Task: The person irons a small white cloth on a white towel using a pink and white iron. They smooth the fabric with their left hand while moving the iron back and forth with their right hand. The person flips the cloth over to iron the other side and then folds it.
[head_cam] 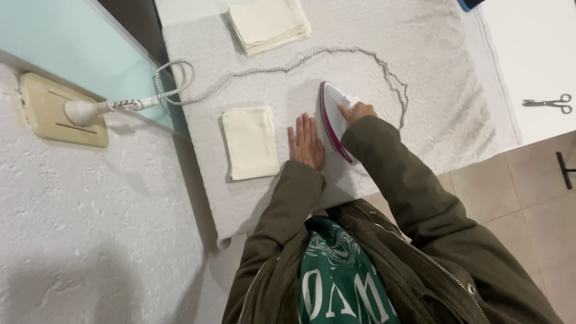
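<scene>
My right hand (356, 111) grips the handle of a white iron with a magenta rim (333, 119), which rests on the white towel-covered table (432, 90). Just left of the iron, my left hand (306, 143) lies flat on the towel with its fingers together and holds nothing. A folded cream cloth (250, 142) lies a little to the left of that hand. What is under the iron is hidden.
A stack of folded cream cloths (268, 23) sits at the far edge. The iron's braided cord (282, 69) loops across the towel to a plug (90, 110) in a wall socket (57, 109). Scissors (549, 103) lie at the right.
</scene>
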